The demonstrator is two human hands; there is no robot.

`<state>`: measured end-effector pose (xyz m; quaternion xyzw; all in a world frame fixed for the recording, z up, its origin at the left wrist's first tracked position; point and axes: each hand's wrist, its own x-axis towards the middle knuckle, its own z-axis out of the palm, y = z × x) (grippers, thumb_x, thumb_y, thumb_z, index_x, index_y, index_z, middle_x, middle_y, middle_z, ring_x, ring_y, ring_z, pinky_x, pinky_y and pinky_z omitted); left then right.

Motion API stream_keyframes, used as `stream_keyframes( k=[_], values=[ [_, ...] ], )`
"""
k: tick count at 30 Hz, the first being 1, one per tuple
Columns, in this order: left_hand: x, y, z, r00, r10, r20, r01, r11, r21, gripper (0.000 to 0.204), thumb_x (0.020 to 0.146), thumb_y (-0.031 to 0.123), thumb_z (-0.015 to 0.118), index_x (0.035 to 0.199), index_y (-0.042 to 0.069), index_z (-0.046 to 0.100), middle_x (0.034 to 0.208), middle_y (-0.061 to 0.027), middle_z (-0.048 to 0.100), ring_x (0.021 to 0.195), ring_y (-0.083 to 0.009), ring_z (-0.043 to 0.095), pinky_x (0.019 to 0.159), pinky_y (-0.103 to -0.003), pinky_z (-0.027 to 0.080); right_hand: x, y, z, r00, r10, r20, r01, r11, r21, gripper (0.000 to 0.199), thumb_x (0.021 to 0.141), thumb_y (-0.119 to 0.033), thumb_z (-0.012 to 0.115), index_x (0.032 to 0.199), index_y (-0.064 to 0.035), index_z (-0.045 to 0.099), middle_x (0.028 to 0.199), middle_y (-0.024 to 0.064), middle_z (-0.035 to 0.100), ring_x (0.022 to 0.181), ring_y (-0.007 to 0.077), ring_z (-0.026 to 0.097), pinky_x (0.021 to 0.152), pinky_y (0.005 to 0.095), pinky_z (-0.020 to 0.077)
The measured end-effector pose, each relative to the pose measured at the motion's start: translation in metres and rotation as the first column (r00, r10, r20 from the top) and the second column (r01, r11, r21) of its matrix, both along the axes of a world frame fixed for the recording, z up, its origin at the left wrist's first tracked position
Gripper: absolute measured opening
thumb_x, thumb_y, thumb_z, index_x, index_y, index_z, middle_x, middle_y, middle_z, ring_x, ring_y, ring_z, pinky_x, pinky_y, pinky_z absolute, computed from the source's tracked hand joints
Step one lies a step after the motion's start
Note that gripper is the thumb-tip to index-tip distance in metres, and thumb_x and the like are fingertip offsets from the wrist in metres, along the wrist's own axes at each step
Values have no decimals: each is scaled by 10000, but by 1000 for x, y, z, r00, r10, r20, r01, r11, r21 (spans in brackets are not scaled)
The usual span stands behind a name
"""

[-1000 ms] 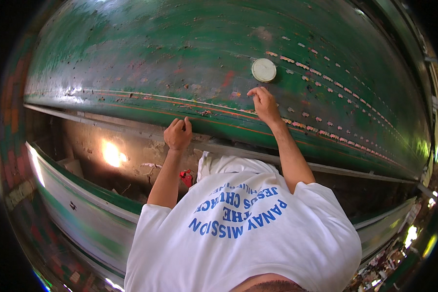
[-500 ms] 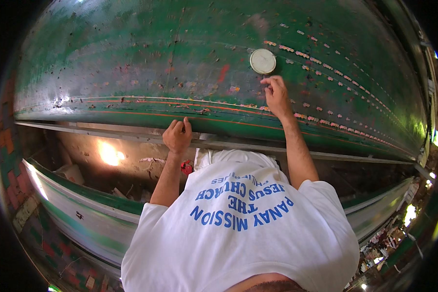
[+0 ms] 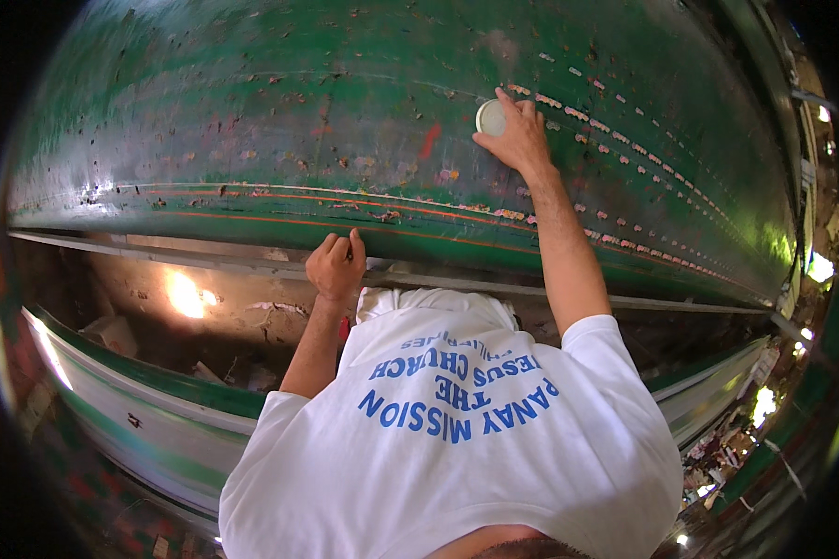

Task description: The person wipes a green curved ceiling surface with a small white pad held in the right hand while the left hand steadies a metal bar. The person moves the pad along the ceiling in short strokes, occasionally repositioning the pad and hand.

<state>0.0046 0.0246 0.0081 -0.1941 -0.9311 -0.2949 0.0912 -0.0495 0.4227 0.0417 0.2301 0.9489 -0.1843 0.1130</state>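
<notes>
While the right hand (image 3: 520, 140) grips the disc (image 3: 490, 118) by its rim on the table (image 3: 280, 107), left hand (image 3: 336, 266) is curled closed near the edge. Looks light, stiff; opposite rim sides probably hold best.

Right arm (image 3: 569, 247) stretches forward (fingers (image 3: 510, 103) arched); left hand (image 3: 336, 267) is curled.

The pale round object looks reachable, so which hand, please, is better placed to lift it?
Probably the right hand: its fingers are at the pale round object, whereas the left hand is well apart.
</notes>
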Motion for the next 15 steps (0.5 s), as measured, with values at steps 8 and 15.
stream_keyframes(
  k=[8, 15],
  values=[
    [3, -2, 1, 1000, 4, 28, -4, 1000, 14, 408, 948, 181, 794, 641, 124, 532, 643, -70, 503, 535, -310, 569, 489, -430, 442, -3, -39, -11, 804, -463, -375, 37, 667, -744, 950, 796, -429, 973, 1449, -11, 424, 1285, 172, 574, 1097, 249, 672, 935, 394, 581],
    [3, -2, 3, 999, 20, 31, -21, 999, 33, 404, 948, 192, 797, 637, 119, 549, 659, -64, 543, 546, -308, 597, 493, -433, 459, 21, -56, -39, 764, -111, -636, 21, 989, -147, 849, 774, -362, 959, 1418, -88, 479, 1356, 230, 423, 1330, 414, 404, 1084, 593, 407]
  ],
)
